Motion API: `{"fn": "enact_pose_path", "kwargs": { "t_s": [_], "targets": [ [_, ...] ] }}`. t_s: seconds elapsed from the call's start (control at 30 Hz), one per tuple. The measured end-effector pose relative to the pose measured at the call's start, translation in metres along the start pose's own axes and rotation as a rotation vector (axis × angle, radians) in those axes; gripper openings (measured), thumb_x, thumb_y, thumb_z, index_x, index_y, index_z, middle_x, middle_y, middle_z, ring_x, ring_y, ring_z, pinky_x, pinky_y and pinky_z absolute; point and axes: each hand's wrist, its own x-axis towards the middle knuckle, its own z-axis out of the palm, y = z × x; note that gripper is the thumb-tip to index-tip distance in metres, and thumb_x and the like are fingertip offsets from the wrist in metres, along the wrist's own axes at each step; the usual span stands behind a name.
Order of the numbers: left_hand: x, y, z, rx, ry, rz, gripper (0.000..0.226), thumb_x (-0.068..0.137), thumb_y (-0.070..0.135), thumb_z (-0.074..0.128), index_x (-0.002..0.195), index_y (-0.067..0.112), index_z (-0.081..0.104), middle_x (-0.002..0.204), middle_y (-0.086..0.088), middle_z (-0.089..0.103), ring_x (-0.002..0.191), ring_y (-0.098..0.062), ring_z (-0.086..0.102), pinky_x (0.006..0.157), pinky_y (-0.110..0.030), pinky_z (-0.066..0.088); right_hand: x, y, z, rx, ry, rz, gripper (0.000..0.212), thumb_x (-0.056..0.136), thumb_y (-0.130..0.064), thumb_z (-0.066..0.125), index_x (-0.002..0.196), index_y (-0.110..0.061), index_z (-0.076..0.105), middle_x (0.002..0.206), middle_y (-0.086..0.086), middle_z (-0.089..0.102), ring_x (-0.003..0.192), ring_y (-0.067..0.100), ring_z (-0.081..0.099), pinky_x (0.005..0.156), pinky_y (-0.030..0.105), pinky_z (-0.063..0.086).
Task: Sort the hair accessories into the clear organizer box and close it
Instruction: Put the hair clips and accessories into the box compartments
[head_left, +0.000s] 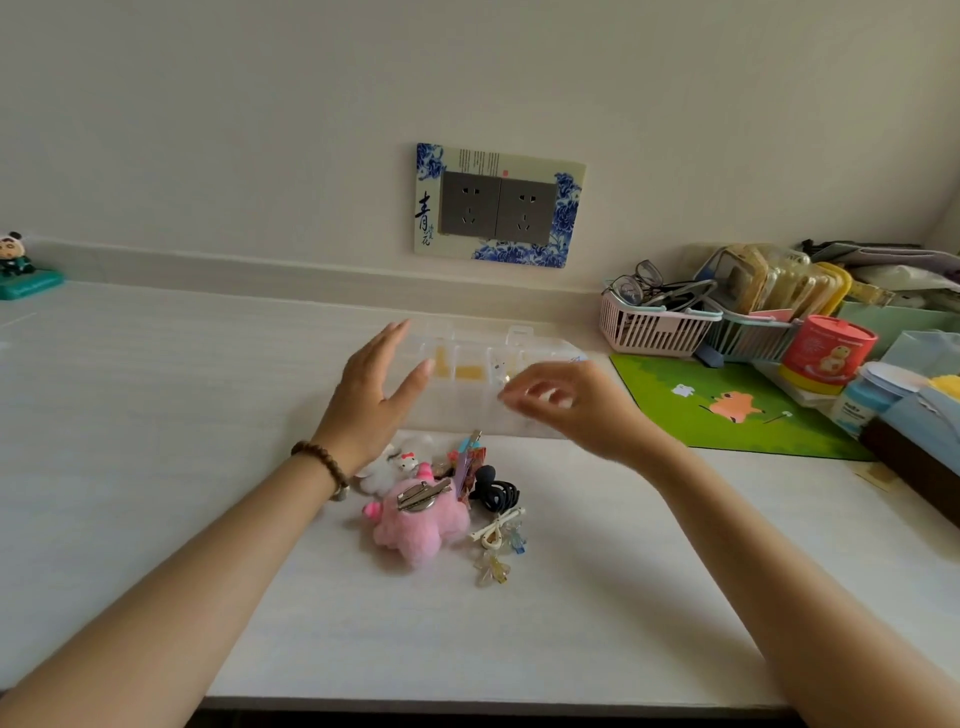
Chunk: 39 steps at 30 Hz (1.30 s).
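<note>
Clear plastic organizer box lying long-axis left-to-right on white counter under both grips, left grip spread, right grip curled, hold untellable in blur; colourful heap of hair accessories nearer, beside left wrist.

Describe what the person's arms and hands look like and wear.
No sleeves are in view. The wrist of the left hand carries a bracelet of round brown beads. The right hand shows no ring, watch or band.

White table with clear organizer box, heaped hair accessories, green mat, pink basket.
</note>
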Motion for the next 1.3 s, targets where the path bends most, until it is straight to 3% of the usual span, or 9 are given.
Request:
{"fn": "enact_pose_path", "kwargs": {
  "t_s": [0.1, 0.23, 0.33, 0.53, 0.7, 0.87, 1.1, 1.23, 1.3],
  "targets": [
    [0.000, -0.003, 0.004, 0.013, -0.030, -0.040, 0.044, 0.090, 0.046, 0.045, 0.131, 0.028, 0.047, 0.153, 0.003, 0.020, 0.140, -0.013, 0.014, 0.112, -0.029, 0.012, -0.016, -0.003, 0.012, 0.073, -0.263, 0.023, 0.016, 0.082, -0.028, 0.068, 0.096, -0.020, 0.069, 0.096, -0.009, 0.069, 0.084, 0.011, 0.064, 0.074, 0.027, 0.052],
    [0.001, -0.005, 0.001, 0.084, -0.075, -0.016, 0.036, 0.090, 0.044, 0.043, 0.121, 0.030, 0.057, 0.150, 0.004, 0.029, 0.142, -0.014, 0.010, 0.112, -0.033, 0.012, -0.023, -0.004, 0.018, 0.125, -0.370, 0.052, 0.028, 0.075, -0.029, 0.075, 0.102, -0.031, 0.067, 0.096, -0.018, 0.062, 0.088, 0.015, 0.062, 0.077, 0.029, 0.052],
    [0.001, -0.008, -0.002, 0.140, -0.106, -0.001, 0.036, 0.090, 0.046, 0.042, 0.118, 0.031, 0.059, 0.141, 0.005, 0.044, 0.141, -0.013, 0.013, 0.112, -0.035, 0.017, -0.025, -0.007, 0.021, 0.136, -0.420, 0.013, 0.028, 0.073, -0.030, 0.076, 0.099, -0.037, 0.067, 0.097, -0.013, 0.064, 0.088, 0.024, 0.061, 0.078, 0.033, 0.053],
    [0.001, -0.004, -0.009, 0.217, -0.127, 0.003, 0.029, 0.089, 0.047, 0.045, 0.107, 0.034, 0.064, 0.134, 0.007, 0.053, 0.141, -0.011, 0.015, 0.105, -0.031, 0.027, -0.023, 0.001, 0.018, 0.258, -0.319, 0.050, 0.025, 0.076, -0.017, 0.075, 0.099, -0.022, 0.067, 0.095, -0.006, 0.068, 0.082, 0.014, 0.065, 0.081, 0.025, 0.054],
    [-0.001, 0.000, -0.014, 0.267, -0.151, 0.007, 0.033, 0.088, 0.051, 0.042, 0.110, 0.038, 0.062, 0.132, 0.010, 0.054, 0.140, -0.010, 0.015, 0.105, -0.034, 0.029, -0.005, 0.001, 0.001, 0.499, -0.018, 0.027, 0.027, 0.068, -0.025, 0.073, 0.092, -0.016, 0.065, 0.092, -0.001, 0.071, 0.088, 0.015, 0.068, 0.086, 0.026, 0.054],
    [-0.004, -0.006, -0.014, 0.242, -0.151, 0.041, 0.034, 0.086, 0.051, 0.042, 0.115, 0.041, 0.058, 0.132, 0.012, 0.053, 0.140, -0.013, 0.016, 0.110, -0.037, 0.027, 0.034, -0.002, -0.005, 0.337, 0.127, 0.015, 0.026, 0.077, -0.018, 0.072, 0.100, -0.009, 0.063, 0.094, 0.000, 0.070, 0.085, 0.008, 0.069, 0.081, 0.014, 0.052],
    [-0.001, -0.012, -0.014, 0.206, -0.173, 0.061, 0.037, 0.087, 0.050, 0.042, 0.121, 0.042, 0.053, 0.133, 0.014, 0.051, 0.139, -0.013, 0.015, 0.111, -0.036, 0.025, 0.065, 0.010, 0.017, -0.034, 0.008, -0.005, 0.028, 0.078, -0.031, 0.072, 0.098, -0.013, 0.063, 0.092, -0.006, 0.068, 0.089, 0.005, 0.065, 0.081, 0.021, 0.051],
    [-0.002, -0.010, -0.012, 0.186, -0.165, 0.043, 0.048, 0.086, 0.053, 0.040, 0.132, 0.042, 0.038, 0.133, 0.016, 0.049, 0.139, -0.008, 0.013, 0.108, -0.037, 0.028, 0.061, 0.008, 0.017, -0.175, -0.071, -0.015, 0.028, 0.084, -0.036, 0.062, 0.104, -0.016, 0.063, 0.106, -0.005, 0.067, 0.098, 0.003, 0.057, 0.104, 0.037, 0.040],
    [-0.002, -0.010, -0.012, 0.167, -0.158, 0.037, 0.054, 0.085, 0.057, 0.037, 0.136, 0.040, 0.032, 0.138, 0.011, 0.044, 0.139, -0.009, 0.015, 0.107, -0.034, 0.027, 0.055, 0.004, 0.015, -0.288, -0.039, -0.048, 0.030, 0.089, -0.039, 0.054, 0.110, -0.019, 0.062, 0.118, -0.006, 0.064, 0.105, 0.002, 0.050, 0.107, 0.037, 0.032]
  ]
}}
